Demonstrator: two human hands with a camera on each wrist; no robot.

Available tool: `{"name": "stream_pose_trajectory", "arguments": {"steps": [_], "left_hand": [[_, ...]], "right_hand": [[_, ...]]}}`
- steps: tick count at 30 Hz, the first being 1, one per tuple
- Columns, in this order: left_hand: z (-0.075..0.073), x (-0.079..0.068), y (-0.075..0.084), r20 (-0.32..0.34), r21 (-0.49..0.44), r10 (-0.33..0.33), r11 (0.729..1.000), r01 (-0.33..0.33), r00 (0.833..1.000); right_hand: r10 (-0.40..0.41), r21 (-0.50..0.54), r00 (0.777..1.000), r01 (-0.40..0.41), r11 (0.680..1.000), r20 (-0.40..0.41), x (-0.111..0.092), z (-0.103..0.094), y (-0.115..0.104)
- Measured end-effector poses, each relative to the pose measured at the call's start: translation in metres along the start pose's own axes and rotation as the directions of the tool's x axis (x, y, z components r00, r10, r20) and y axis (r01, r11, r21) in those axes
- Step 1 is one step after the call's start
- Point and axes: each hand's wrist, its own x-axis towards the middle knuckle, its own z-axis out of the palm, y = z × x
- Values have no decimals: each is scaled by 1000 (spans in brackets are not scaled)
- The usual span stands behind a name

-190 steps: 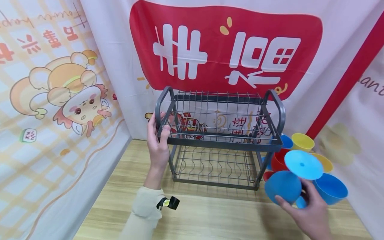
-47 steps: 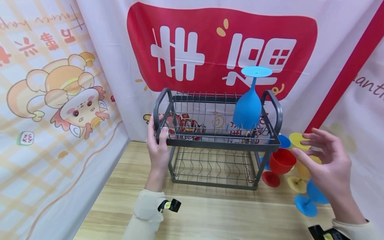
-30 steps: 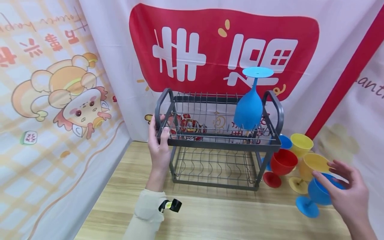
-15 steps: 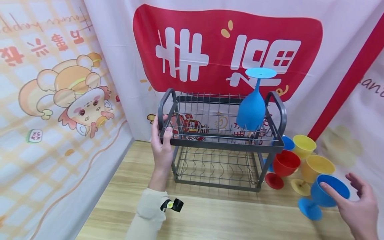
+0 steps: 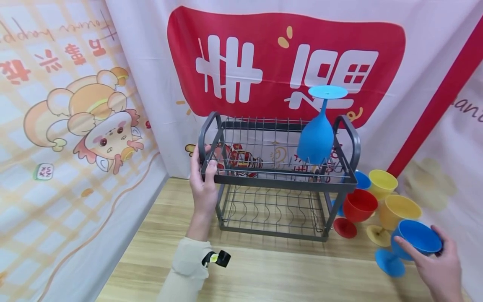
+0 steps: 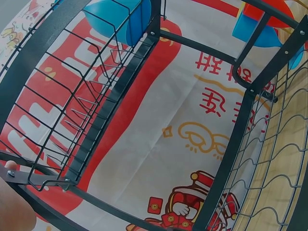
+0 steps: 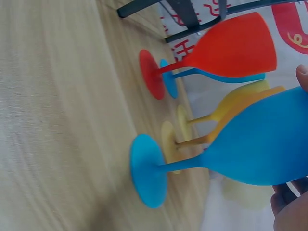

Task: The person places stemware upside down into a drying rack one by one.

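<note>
My left hand [image 5: 204,191] grips the left end of the dark grey two-tier dish rack [image 5: 283,181], thumb over the top tier's front corner. At front right, my right hand [image 5: 437,262] holds the bowl of an upright blue goblet [image 5: 405,241], thumb on its near side and fingers round the far side. The right wrist view shows this goblet's round foot [image 7: 148,171] at the wooden tabletop, with part of the hand out of frame. Another blue goblet [image 5: 316,138] stands upside down on the right of the rack's top tier.
Close behind the held goblet stand an orange-yellow goblet [image 5: 400,212], a red goblet [image 5: 360,205], a yellow goblet [image 5: 383,184] and a further blue goblet [image 5: 362,180], partly behind the rack. Printed cloth [image 5: 283,63] hangs behind and at both sides of the wooden table [image 5: 264,268].
The first blue goblet went from my right hand onto the top tier, upside down. My right hand then came back down right and closed round the front blue goblet. The left hand kept its grip.
</note>
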Motion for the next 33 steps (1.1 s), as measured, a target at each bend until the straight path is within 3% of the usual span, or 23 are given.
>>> {"name": "stream_pose_trajectory", "arguments": {"steps": [20,27,33], "left_hand": [[2,1,-4,5,0,-7,1000,7,1000],[2,2,-4,0,-3,-7,1000,7,1000],[2,1,-2,-9,-4,2,1000,-2,1000]], "right_hand": [[88,46,995,-90,995,40,2,12,31],[101,95,994,-105,990,46,0,16,29],[50,85,997,-55,995,58,-10,22,17]]}}
